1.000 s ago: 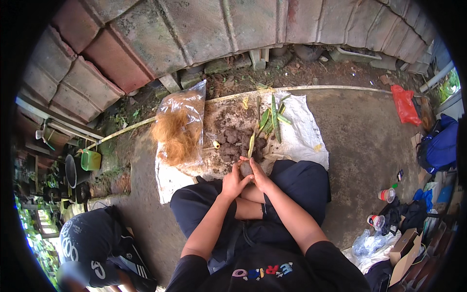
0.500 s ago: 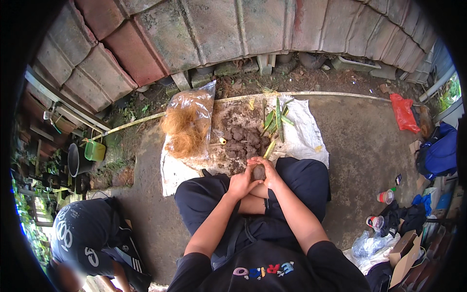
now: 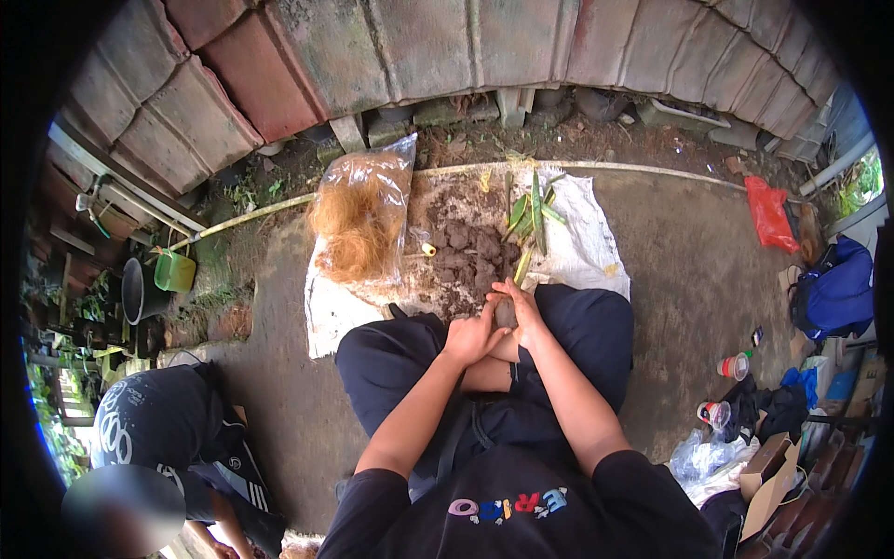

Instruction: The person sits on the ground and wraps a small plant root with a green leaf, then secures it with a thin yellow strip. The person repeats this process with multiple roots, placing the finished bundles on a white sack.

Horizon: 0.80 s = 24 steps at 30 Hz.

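Observation:
A grey-brown ball of soil sits between my two hands above my crossed legs. My left hand presses on its left side, with the fingers reaching across the top. On the other side my right hand is cupped round it, fingers pointing away from me. Parts of the ball are hidden by both hands. Just beyond them lies a heap of dark, wet soil on a white sack. Long green leaves rest to the heap's right. A small spool of pale string lies at its left.
A clear plastic bag of brown fibre lies at the sack's left. Another person bends at the lower left. A red plastic bag, a blue bag and a plastic cup are on the right. Roof tiles span the far side.
My hands have turned around the soil ball and shifted slightly right; the left fingers now reach across it. The view has tilted a little, and the other person has shifted slightly.

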{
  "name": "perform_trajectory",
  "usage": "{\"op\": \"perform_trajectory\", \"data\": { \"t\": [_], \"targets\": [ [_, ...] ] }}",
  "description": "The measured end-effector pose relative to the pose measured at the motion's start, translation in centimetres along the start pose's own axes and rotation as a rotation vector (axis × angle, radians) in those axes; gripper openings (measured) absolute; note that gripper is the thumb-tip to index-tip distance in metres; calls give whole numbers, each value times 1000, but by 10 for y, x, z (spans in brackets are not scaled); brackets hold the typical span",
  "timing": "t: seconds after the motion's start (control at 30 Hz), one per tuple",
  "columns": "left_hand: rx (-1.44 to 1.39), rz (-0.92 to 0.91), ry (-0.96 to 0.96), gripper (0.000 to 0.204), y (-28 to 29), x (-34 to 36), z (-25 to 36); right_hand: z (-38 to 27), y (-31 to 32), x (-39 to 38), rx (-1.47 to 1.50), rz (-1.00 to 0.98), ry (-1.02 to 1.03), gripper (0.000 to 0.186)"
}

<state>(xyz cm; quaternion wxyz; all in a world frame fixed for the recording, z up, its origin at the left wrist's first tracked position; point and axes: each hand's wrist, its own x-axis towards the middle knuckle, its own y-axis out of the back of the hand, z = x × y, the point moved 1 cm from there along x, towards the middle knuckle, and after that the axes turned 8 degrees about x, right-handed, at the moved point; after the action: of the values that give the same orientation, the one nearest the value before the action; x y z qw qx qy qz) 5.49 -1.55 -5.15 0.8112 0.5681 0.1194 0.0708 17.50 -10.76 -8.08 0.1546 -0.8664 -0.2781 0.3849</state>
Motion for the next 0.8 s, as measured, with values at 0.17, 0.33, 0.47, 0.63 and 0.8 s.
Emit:
{"op": "perform_trajectory", "data": {
  "t": [0.17,0.33,0.47,0.63,0.8],
  "targets": [
    [-30,-37,23,73,2,5,5,1,6,3,125,20,-23,49],
    [-65,-3,13,76,0,9,1,2,2,9,258,58,-26,43],
    [-69,0,25,74,2,13,4,0,5,12,309,61,-71,45],
    [-105,-35,88,73,-2,19,-1,7,8,30,247,63,-80,47],
    [-251,-89,166,76,-3,33,-12,2,3,44,186,62,-18,37]
  ]
}}
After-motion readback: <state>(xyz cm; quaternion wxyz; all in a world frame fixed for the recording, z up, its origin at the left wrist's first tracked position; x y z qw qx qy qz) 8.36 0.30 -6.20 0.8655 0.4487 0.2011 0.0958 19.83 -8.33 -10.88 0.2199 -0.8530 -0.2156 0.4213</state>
